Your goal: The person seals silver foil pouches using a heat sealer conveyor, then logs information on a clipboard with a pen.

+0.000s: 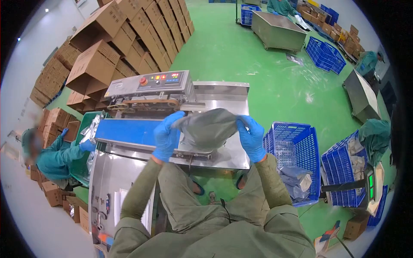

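Left hand (165,137) and right hand (251,137), both gloved, clamped on opposite top corners of a grey pouch (208,128). Pouch held above steel table (223,157), just at 6 o'clock of the sealer (148,88). Blue belt (129,131) at 9 o'clock of left hand. Blue crate (297,150) at 3 o'clock, beside table edge; contents probably more pouches. Open green floor (275,86) at 1 o'clock.

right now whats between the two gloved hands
In the head view, a grey pouch spans from the left hand to the right hand, each gripping an upper corner.
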